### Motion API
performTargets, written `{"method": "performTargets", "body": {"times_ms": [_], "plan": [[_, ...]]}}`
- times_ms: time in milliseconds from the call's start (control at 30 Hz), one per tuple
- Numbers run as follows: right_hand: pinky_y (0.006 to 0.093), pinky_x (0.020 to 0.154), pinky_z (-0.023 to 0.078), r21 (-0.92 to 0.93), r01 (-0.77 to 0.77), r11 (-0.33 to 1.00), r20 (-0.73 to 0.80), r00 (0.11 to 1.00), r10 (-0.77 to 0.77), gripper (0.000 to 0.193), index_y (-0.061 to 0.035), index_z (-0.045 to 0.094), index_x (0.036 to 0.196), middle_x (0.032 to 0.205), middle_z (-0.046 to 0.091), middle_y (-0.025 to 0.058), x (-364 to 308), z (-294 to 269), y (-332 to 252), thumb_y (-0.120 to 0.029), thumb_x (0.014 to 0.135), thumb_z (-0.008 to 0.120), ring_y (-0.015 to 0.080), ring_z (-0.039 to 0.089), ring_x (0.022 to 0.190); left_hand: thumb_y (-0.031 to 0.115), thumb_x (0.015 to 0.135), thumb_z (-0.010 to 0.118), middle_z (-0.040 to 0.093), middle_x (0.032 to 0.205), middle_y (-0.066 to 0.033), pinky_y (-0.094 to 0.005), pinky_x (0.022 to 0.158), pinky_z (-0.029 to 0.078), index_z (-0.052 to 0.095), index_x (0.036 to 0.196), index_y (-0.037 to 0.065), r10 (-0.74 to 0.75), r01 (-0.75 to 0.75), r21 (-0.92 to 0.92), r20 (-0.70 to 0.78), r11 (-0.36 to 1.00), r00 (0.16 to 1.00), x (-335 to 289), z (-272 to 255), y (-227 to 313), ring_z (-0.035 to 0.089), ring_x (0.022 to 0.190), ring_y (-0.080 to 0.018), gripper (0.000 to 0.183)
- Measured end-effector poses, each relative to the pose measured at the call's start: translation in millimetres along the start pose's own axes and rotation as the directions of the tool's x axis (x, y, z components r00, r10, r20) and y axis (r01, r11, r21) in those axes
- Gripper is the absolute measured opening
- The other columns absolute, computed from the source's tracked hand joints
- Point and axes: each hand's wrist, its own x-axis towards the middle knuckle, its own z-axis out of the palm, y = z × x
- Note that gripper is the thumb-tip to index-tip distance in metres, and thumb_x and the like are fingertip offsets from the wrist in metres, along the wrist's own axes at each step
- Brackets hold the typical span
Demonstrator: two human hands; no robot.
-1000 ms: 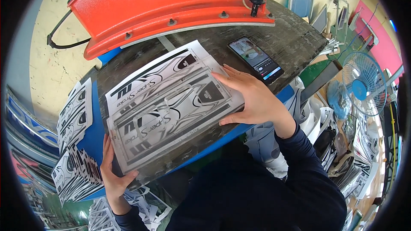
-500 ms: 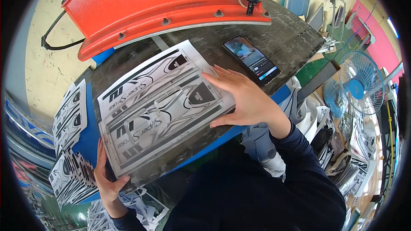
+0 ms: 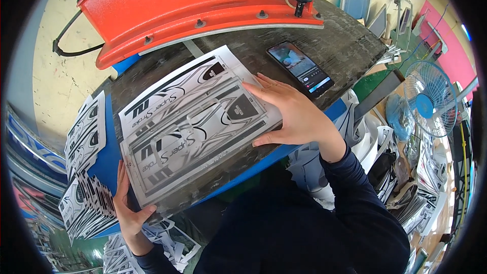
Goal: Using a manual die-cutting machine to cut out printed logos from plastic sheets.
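1. Printed sticker sheet (image 3: 195, 132): rectangular, white ground with black and grey swooping graphics and lettering blocks, lying tilted on the dark worktop (image 3: 324, 45), long edge running from lower left to upper right.
2. Second sheet (image 3: 167, 89) of the same pattern beneath and just beyond the top one, its upper edge showing toward the red machine cover (image 3: 193, 5).
3. Top sheet glossy, slightly bowed, near corner overhanging the blue table edge (image 3: 284, 149).
4. Left hand (image 3: 127, 208): at the lower left corner of the sheet, thumb over the top face and fingers under the edge, closed on that corner in a pinch.
5. Right hand (image 3: 297, 114): flat, fingers spread and open, palm pressing on the right end of the top sheet; gripping nothing.
6. Stack of cut sheets (image 3: 86, 208) of like print fanned out at the left edge, just beside the left hand; another strip (image 3: 83, 132) lying above it on the blue surface.
7. Smartphone (image 3: 300, 68): black, screen lit, lying flat on the worktop near the right hand, not touching.
8. Loose trimmings (image 3: 162, 243) of printed paper below the table edge, near the left wrist.
9. Blue desk fan (image 3: 431, 104) standing at right, well apart from the sheets.
10. No container in view with contents that can be told.
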Motion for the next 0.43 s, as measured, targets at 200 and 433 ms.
{"method": "performTargets", "body": {"times_ms": [200,433], "plan": [[0.0479,0.119,0.033,-0.024,-0.010,1.000,0.004,1.000,0.010,0.107,-0.0104,0.043,0.155,0.152,0.045,0.0308,-0.6,-0.2,-0.2,-0.049,0.068,0.090,0.0445,0.036,0.147,0.051,0.069,0.089,0.039,0.158,-0.0296,-0.0468,0.122,0.018,0.043,0.148,-0.013,-0.023,0.022,-0.038,-0.018,0.999,1.000,-1.3,1.6,-0.8,0.025,0.154,-0.0377,0.111],[0.0482,0.118,0.033,-0.025,-0.006,1.000,0.003,1.000,0.006,0.108,-0.0101,0.043,0.155,0.151,0.045,0.0320,-0.3,0.3,0.1,-0.049,0.067,0.091,0.0456,0.036,0.147,0.049,0.071,0.087,0.037,0.159,-0.0287,-0.0473,0.123,0.018,0.042,0.148,-0.012,-0.007,0.007,-0.016,0.021,1.000,1.000,-1.5,-0.9,-0.2,0.023,0.154,-0.0385,0.108]]}}
